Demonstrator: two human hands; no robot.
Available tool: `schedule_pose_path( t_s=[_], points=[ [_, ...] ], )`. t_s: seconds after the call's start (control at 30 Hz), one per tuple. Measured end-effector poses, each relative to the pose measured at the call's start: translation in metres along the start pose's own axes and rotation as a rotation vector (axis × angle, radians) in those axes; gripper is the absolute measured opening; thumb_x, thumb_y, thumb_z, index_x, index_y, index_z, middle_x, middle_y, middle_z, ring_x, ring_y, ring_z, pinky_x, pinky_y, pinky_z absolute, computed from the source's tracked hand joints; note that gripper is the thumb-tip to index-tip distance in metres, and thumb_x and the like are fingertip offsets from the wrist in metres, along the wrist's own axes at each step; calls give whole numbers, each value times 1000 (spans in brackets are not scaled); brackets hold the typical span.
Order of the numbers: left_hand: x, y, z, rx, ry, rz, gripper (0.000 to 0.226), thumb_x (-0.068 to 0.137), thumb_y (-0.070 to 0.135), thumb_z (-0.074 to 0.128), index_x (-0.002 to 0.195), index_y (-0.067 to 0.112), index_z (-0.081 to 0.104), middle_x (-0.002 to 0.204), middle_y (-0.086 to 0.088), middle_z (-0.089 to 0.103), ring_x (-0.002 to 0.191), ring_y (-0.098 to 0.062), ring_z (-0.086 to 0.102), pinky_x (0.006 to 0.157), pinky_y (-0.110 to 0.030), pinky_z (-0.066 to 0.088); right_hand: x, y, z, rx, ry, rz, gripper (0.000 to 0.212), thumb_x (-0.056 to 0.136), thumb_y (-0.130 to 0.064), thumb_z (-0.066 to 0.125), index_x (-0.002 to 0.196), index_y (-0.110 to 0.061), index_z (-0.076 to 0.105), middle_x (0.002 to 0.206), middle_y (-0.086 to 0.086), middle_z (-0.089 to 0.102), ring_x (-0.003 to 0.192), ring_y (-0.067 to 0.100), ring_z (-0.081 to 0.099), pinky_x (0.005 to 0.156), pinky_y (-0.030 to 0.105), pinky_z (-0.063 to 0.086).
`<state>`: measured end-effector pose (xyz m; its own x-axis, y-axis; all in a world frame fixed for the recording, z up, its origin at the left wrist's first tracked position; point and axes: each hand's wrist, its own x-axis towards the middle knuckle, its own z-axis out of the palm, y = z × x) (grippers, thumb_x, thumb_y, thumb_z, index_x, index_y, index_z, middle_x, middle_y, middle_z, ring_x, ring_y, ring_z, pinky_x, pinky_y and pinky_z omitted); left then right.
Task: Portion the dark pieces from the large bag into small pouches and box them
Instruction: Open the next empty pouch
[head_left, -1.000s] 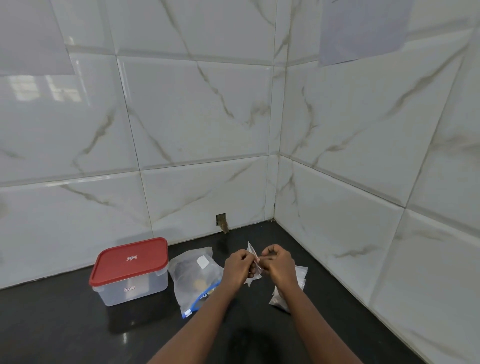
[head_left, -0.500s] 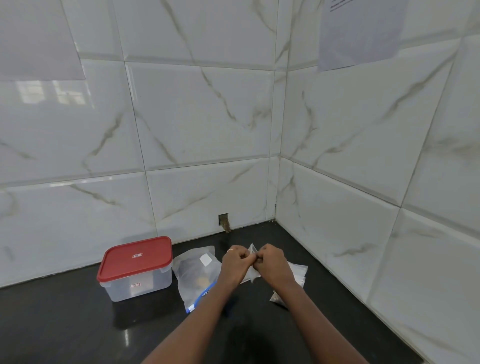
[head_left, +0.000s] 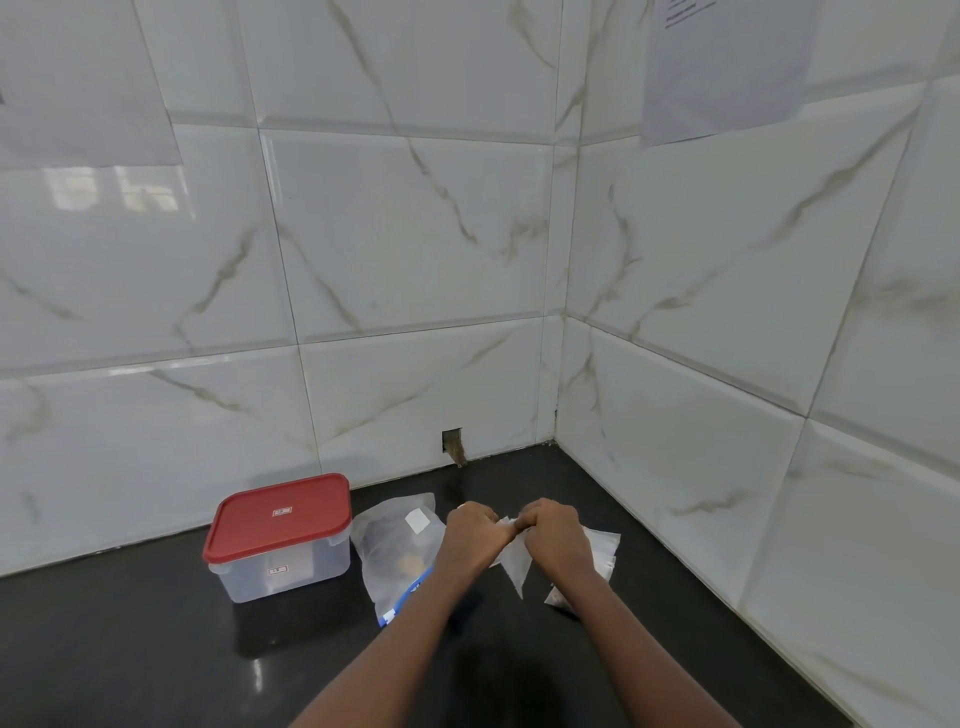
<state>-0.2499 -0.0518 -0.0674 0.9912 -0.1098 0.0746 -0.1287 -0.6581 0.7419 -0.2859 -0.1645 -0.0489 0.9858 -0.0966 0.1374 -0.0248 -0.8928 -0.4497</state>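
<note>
Left hand (head_left: 470, 535) and right hand (head_left: 553, 535) pinch the small pouch (head_left: 514, 564) top, fingers closed on it; large bag (head_left: 397, 545) just left; red-lidded box (head_left: 280, 535) further left on the counter (head_left: 130, 649).

The bench (head_left: 156, 649) was glossy black. The wall tiles (head_left: 405, 234) were white with thin grey-brown marble veining, and a pale sheet of paper (head_left: 727, 62) with faint dark print hung on the right-hand wall. The box (head_left: 280, 566) was clear plastic with a red lid (head_left: 280, 514); small red-and-white labels showed on the lid and on the box's front. The large bag (head_left: 395, 545) was cloudy translucent with a white square patch, a blue strip along its near edge and a tan patch inside. The small pouch (head_left: 514, 564) was translucent white, as were the pouches (head_left: 602, 551) beside it.
</note>
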Motion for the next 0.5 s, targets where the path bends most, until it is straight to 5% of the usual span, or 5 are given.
schedule_pose_path(
  t_s=[0.17,0.3,0.5],
  points=[
    [0,-5,-1,-103,-37,93,12,81,25,60,84,18,50,87,0,57,82,-16,53,72,-27,43,1,-6,5,121,-1,69,27,89,-9,52,106,-15,73,109,4,68,86,13,60,71,23,46],
    [-7,-9,-8,-132,-262,215,49,73,33,53,121,26,46,112,5,57,105,-12,53,102,-36,40,7,-3,8,206,-21,70,26,91,-12,56,111,-11,71,114,4,67,95,12,61,73,11,40],
    [-6,-18,-10,168,-302,365,92,67,35,77,142,18,28,139,-2,40,129,-17,35,116,-42,18,7,3,14,648,-107,192,20,84,-6,64,102,-4,72,96,9,71,76,12,64,62,15,49]
  ],
)
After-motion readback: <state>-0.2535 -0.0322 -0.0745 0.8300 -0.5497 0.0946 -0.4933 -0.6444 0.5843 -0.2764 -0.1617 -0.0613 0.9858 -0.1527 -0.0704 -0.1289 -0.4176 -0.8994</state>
